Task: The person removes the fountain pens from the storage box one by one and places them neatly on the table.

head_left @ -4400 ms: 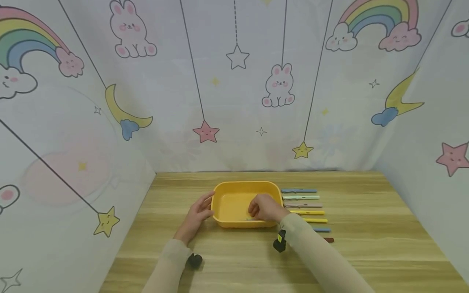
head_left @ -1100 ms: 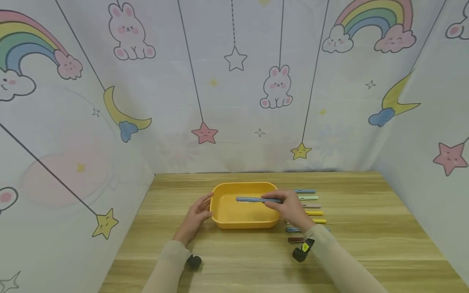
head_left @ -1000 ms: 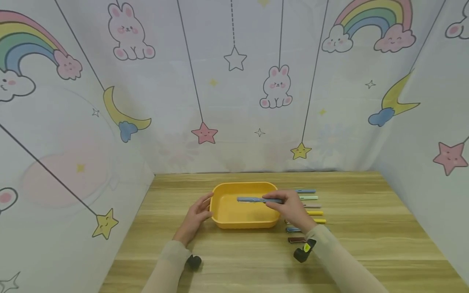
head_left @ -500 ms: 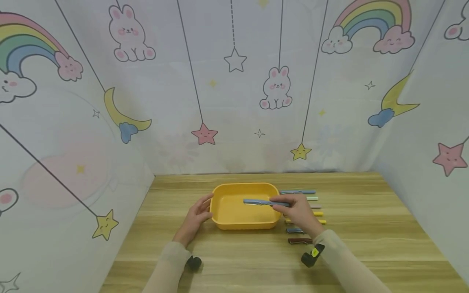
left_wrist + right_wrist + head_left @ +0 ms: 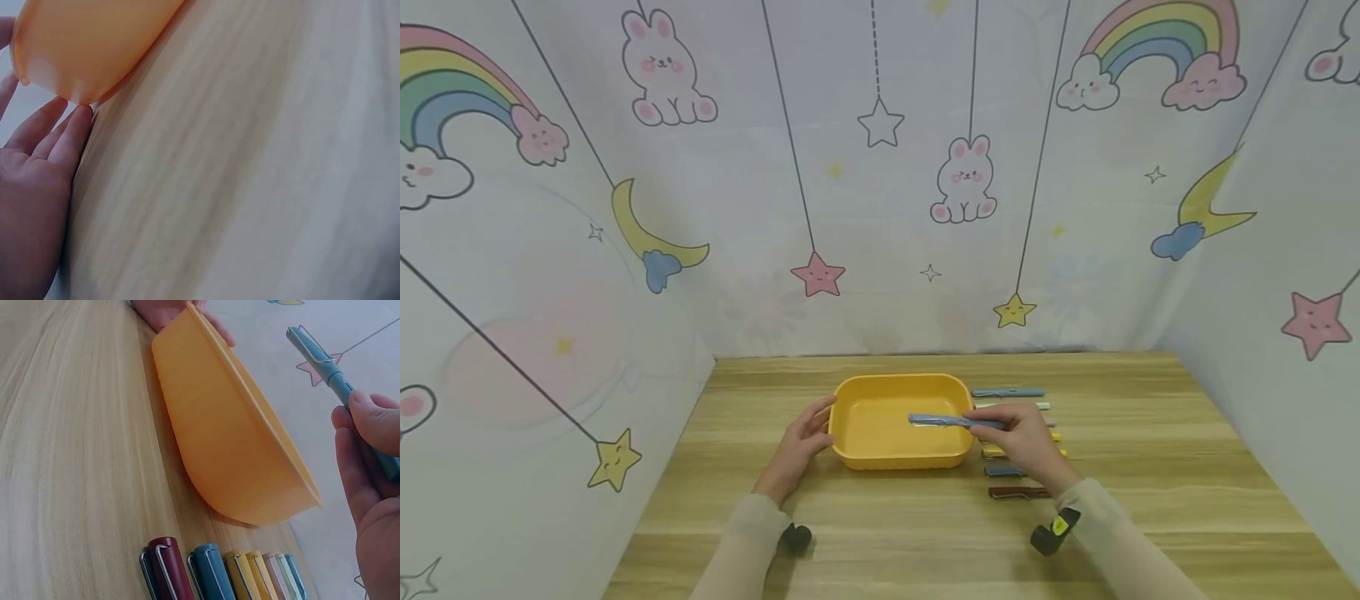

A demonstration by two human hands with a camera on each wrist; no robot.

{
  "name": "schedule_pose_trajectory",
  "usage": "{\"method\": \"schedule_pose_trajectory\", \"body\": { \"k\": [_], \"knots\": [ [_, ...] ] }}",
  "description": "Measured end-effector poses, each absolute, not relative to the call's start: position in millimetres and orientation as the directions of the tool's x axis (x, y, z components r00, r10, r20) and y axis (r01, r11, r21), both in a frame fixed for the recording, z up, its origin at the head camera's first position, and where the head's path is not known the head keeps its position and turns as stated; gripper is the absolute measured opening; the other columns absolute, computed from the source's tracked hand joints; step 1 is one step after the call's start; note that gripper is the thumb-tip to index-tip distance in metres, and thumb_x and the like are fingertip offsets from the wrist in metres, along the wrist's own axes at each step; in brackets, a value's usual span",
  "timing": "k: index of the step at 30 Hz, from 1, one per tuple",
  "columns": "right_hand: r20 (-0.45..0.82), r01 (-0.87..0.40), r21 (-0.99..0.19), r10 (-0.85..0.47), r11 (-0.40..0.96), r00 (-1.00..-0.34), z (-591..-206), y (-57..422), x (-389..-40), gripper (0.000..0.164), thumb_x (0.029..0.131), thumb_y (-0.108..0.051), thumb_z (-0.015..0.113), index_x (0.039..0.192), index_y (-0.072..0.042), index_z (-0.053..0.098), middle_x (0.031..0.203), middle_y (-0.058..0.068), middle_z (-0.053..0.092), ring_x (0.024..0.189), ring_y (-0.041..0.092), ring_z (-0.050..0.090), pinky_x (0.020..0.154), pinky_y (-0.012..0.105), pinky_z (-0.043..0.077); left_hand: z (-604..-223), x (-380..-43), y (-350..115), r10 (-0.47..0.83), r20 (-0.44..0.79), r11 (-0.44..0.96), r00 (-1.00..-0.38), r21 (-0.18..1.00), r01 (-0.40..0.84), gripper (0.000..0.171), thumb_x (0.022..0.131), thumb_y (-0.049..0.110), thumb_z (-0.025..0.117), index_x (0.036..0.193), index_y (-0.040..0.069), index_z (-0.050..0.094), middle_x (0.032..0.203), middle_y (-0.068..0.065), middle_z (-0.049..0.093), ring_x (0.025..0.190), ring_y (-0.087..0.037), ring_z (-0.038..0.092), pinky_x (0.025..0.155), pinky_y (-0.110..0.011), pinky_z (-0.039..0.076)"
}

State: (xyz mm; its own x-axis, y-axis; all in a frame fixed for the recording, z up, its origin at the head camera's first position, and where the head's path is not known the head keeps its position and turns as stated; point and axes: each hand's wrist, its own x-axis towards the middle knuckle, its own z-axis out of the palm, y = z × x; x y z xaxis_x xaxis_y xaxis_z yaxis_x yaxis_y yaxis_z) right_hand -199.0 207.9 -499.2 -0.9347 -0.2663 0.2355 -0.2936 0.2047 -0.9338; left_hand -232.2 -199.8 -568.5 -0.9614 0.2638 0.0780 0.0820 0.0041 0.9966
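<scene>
A yellow plastic tray [image 5: 853,460] stands on the wooden table. At its left end, my left hand [image 5: 797,450] rests with loosely straight fingers against the outer wall; in the left wrist view the fingertips touch the orange-looking tray [image 5: 94,44]. My right hand [image 5: 1022,437] pinches a blue clip-on-cap pen [image 5: 936,420] between thumb and fingers. The pen lies roughly level above the tray's right part, its clip end pointing left. In the right wrist view this pen [image 5: 315,359] is capped, with a wire clip, and sits apart from the tray.
Right of the tray, several capped pens lie in a column: a blue pen [image 5: 1009,392] at the back, then pale green, pinkish, yellow ones, another blue pen [image 5: 1000,471], and a dark red pen [image 5: 1017,492] nearest. Cartoon-printed cloth walls [image 5: 880,317] enclose the table.
My right hand was down inside the tray earlier. It has come up holding the blue pen and shifted rightward, slightly towards me. My left hand has stayed at the tray's left end.
</scene>
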Motion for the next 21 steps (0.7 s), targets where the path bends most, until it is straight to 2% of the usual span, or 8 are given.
{"method": "schedule_pose_trajectory", "body": {
  "k": [2, 5, 9, 12, 15, 21],
  "knots": [
    [0.215, -0.272, -0.939, -0.258, 0.21, -0.942, -499.7, 209.8, -196.9, 0.022, 0.093, -0.014, 0.08, 0.113, -0.006, 0.082, 0.112, 0.011, 0.079, 0.092, 0.018, 0.077, 0.08, 0.043, 0.064, -568.9, -232.4, -200.1, 0.262, 0.079, 0.005, -0.962, 0.997, 0.083, 0.067, 0.096, 0.004, 0.068, 0.158, 0.013, 0.046, 0.163, -0.021, 0.043, 0.151, -0.036, 0.04, 0.107, -0.025, 0.047],
    [0.218, -0.27, -0.943, -0.252, 0.192, -0.943, -500.5, 213.1, -193.0, 0.023, 0.092, -0.012, 0.08, 0.113, -0.003, 0.081, 0.114, 0.015, 0.079, 0.094, 0.016, 0.077, 0.08, 0.038, 0.064, -569.5, -233.0, -200.4, 0.265, 0.079, 0.006, -0.961, 0.997, 0.083, 0.067, 0.096, 0.004, 0.068, 0.158, 0.013, 0.046, 0.163, -0.021, 0.043, 0.151, -0.037, 0.04, 0.108, -0.026, 0.046],
    [0.278, -0.324, -0.936, -0.271, 0.139, -0.922, -501.4, 218.9, -187.2, 0.024, 0.091, -0.003, 0.079, 0.113, 0.006, 0.078, 0.115, 0.025, 0.076, 0.096, 0.014, 0.077, 0.079, 0.031, 0.063, -569.1, -233.0, -200.8, 0.266, 0.079, 0.007, -0.961, 0.996, 0.084, 0.067, 0.096, 0.004, 0.068, 0.158, 0.013, 0.046, 0.163, -0.021, 0.043, 0.151, -0.036, 0.04, 0.11, -0.027, 0.045],
    [0.317, -0.359, -0.927, -0.291, 0.106, -0.903, -502.2, 224.3, -183.5, 0.027, 0.091, 0.002, 0.077, 0.114, 0.014, 0.073, 0.117, 0.03, 0.073, 0.1, 0.013, 0.077, 0.08, 0.032, 0.063, -568.6, -232.8, -200.8, 0.261, 0.079, 0.009, -0.962, 0.996, 0.085, 0.067, 0.095, 0.004, 0.069, 0.158, 0.013, 0.047, 0.162, -0.021, 0.043, 0.151, -0.036, 0.04, 0.11, -0.027, 0.045],
    [0.323, -0.369, -0.923, -0.299, 0.111, -0.898, -503.6, 230.6, -180.2, 0.026, 0.091, 0.004, 0.076, 0.114, 0.017, 0.072, 0.119, 0.026, 0.074, 0.101, 0.013, 0.076, 0.08, 0.032, 0.063, -568.7, -233.0, -201.1, 0.262, 0.08, 0.01, -0.962, 0.996, 0.085, 0.067, 0.096, 0.005, 0.069, 0.158, 0.014, 0.047, 0.162, -0.02, 0.044, 0.151, -0.036, 0.041, 0.111, -0.028, 0.045],
    [0.307, -0.359, -0.92, -0.283, 0.154, -0.909, -509.4, 241.1, -170.1, 0.019, 0.088, 0.008, 0.077, 0.107, 0.008, 0.079, 0.108, 0.012, 0.08, 0.093, 0.01, 0.076, 0.074, 0.03, 0.063, -571.6, -233.7, -201.5, 0.273, 0.072, 0.007, -0.959, 0.997, 0.077, 0.067, 0.096, 0.006, 0.069, 0.159, 0.015, 0.046, 0.164, -0.017, 0.042, 0.153, -0.033, 0.038, 0.114, -0.03, 0.042]
  ]
}}
